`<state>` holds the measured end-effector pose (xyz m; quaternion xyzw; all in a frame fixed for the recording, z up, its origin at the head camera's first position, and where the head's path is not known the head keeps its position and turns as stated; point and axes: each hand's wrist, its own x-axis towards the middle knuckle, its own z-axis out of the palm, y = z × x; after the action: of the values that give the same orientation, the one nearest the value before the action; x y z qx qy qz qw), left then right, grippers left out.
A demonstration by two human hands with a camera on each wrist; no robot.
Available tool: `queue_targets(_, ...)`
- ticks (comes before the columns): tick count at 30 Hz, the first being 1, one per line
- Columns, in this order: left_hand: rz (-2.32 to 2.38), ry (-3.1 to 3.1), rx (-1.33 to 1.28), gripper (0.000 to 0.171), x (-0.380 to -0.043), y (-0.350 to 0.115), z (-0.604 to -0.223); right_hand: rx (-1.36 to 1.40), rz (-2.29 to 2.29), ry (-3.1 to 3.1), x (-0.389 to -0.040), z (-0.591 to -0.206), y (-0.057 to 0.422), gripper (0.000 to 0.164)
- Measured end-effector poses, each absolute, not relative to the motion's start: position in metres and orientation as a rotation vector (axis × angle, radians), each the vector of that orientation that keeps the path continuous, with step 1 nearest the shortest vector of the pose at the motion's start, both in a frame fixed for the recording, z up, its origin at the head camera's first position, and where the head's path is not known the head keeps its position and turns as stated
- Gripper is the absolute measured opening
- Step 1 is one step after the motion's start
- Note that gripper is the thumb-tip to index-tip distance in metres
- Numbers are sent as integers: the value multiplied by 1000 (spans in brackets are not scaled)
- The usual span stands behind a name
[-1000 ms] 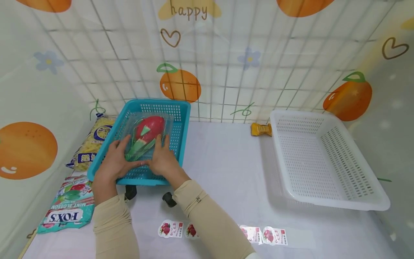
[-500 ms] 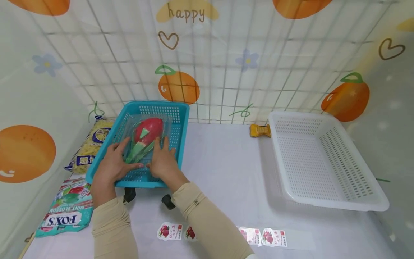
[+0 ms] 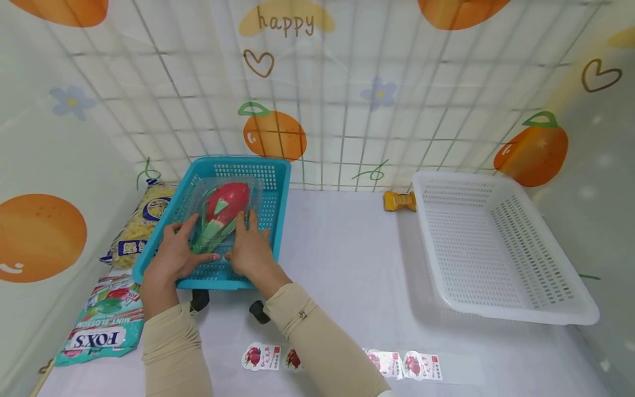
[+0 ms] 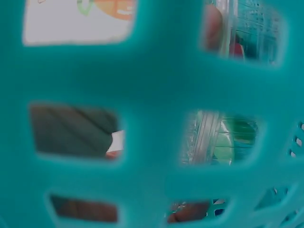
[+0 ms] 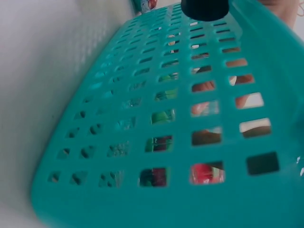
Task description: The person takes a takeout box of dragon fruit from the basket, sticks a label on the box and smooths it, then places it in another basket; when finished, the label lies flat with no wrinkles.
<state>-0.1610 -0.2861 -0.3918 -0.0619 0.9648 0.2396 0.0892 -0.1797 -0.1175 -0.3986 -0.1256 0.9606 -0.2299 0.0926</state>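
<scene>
Clear box [image 3: 255, 190] — partly behind right hand [image 3: 252, 248]

left hand [image 3: 173, 251]: fingers spread, thumb inward | right hand [image 3: 251, 248]: fingers forward, thumb inward | forearms [image 3: 177, 353]: slanting inward

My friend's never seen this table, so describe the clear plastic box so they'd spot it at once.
On the left of the head view sits a turquoise basket. Inside, with left hand and right hand at its near end, lies a clear box. Unlike the yellow bag and teal bag beside the basket, it's see-through, showing a red-and-green item.
</scene>
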Motion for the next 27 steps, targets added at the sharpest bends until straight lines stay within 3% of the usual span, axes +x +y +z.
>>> queue_targets(27, 748, 2968, -132, 110, -158, -286, -385, -397, -944, 2814, -181, -396, -109, 97)
